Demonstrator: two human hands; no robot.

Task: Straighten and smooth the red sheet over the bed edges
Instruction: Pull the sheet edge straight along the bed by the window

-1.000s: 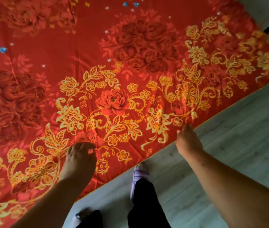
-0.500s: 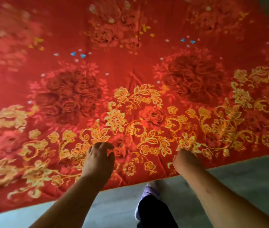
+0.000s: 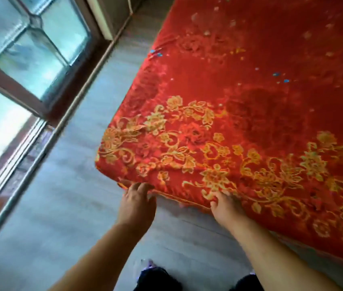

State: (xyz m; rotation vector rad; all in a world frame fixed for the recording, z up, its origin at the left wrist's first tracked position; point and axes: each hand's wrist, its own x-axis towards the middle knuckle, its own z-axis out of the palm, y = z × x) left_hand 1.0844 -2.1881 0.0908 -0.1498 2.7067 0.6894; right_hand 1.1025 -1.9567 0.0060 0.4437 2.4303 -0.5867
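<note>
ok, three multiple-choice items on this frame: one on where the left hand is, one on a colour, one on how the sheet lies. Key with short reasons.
1. Where is the left hand?
A. at the hem of the red floral fabric sheet, beside the bed corner
B. mid-bed
C. raised clear of the sheet

2. What colour is the flower border along the near edge?
A. green
B. gold
C. white

3. How does the sheet lie?
A. bunched in a heap
B. rolled up
C. spread across the bed, draped over the near edge

Key: 1 A, its fingers touch the hem by the corner. 2 B, gold flowers run along that edge. 3 C, it covers top and corner, and the right hand is on the overhang.
</note>
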